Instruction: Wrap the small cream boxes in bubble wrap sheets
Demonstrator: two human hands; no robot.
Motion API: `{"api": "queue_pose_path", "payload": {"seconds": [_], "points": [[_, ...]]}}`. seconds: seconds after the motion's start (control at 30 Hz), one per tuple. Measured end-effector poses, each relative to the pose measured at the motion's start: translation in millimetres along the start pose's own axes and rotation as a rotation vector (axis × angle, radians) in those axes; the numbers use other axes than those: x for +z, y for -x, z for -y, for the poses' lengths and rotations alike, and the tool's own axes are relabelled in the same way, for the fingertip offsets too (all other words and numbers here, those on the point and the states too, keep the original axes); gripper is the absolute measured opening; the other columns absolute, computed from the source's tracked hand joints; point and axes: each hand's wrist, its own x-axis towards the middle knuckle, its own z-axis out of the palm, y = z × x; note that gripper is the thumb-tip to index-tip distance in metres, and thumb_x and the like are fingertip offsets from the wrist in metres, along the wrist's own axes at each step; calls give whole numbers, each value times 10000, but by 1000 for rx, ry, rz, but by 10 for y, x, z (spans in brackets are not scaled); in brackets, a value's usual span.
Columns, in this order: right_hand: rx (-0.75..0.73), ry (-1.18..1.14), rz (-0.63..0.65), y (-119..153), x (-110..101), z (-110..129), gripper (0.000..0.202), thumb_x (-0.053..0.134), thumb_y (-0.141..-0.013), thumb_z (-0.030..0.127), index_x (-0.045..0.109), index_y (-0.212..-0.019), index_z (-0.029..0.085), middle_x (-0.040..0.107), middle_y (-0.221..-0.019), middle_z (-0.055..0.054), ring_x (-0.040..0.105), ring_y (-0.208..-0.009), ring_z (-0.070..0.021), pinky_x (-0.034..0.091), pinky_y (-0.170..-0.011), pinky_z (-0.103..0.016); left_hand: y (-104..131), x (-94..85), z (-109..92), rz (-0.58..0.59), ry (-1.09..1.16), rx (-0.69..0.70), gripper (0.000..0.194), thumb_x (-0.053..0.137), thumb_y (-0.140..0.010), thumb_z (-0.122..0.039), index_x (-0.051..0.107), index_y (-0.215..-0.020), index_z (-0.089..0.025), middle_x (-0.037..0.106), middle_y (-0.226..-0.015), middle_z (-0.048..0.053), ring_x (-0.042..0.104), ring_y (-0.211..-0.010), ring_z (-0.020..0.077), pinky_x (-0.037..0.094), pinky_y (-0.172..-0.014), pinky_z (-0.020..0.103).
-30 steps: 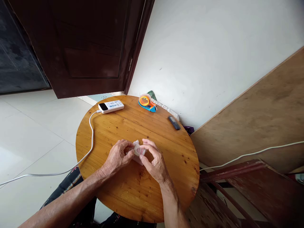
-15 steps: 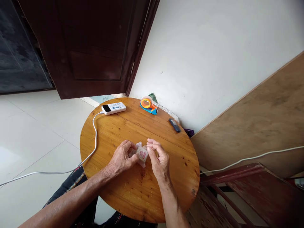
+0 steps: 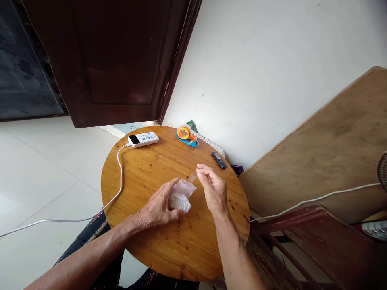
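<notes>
A small packet in crinkled, translucent plastic wrap [image 3: 182, 197] sits over the middle of the round wooden table. My left hand [image 3: 161, 203] grips it from the left, thumb below and fingers above. To its right, my right hand [image 3: 213, 187] pinches the end of a clear strip, apparently tape [image 3: 192, 177], between thumb and fingertips. The strip runs down to the raised edge of the wrap. What lies inside the packet is blurred by the plastic.
On the wooden table [image 3: 145, 169] lies a white power bank [image 3: 146, 139] with a white cable [image 3: 121, 177] trailing off left. At the far edge are an orange and blue tape dispenser [image 3: 186, 135] and a small black object [image 3: 219, 160]. A wall [image 3: 256, 80] borders the right.
My right hand has moved right and slightly up, drawing the clear strip and part of the wrap outward. The red print on the packet no longer shows.
</notes>
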Motion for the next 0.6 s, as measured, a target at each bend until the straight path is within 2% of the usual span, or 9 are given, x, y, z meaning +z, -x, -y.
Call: {"api": "queue_pose_path", "payload": {"seconds": [0.13, 0.27, 0.37, 0.47, 0.6], "points": [[66, -53, -94, -184, -14, -158, 175, 688, -795, 371, 699, -774, 197, 716, -1121, -99, 643, -1064, -253, 476, -949, -407, -18, 6, 18, 16, 41, -23, 936, 728, -689, -373, 293, -1496, -187, 460, -1466, 160, 464, -1322, 338, 386, -1096, 498], [189, -115, -184, -292, -42, -339, 218, 725, -703, 395, 714, -764, 186, 752, -1048, -104, 667, -1021, -269, 492, -942, -432, -19, -7, 8, 10, 37, -43, 905, 718, -692, -343, 315, -1488, -193, 493, -1416, 149, 510, -1258, 320, 429, -1057, 471], [255, -118, -262, -341, -100, -399, 237, 722, -677, 399, 719, -758, 176, 766, -992, -104, 678, -996, -276, 502, -924, -440, -13, -35, -37, 30, -5, -23, 815, 687, -697, -317, 386, -1443, -186, 544, -1330, 135, 557, -1173, 304, 460, -1011, 463], [224, -93, -332, -412, -159, -375, 240, 703, -699, 391, 728, -793, 173, 769, -980, -97, 682, -978, -268, 519, -876, -418, -11, -55, -71, 68, -54, 18, 700, 658, -700, -292, 475, -1365, -173, 564, -1297, 130, 559, -1170, 302, 457, -1014, 459], [153, -10, -200, -475, -169, -388, 288, 660, -743, 420, 736, -866, 171, 761, -970, -84, 677, -935, -245, 519, -850, -395, -15, -46, -33, 68, -106, 50, 604, 647, -715, -275, 535, -1303, -191, 550, -1338, 125, 550, -1204, 306, 452, -1027, 449]]}}
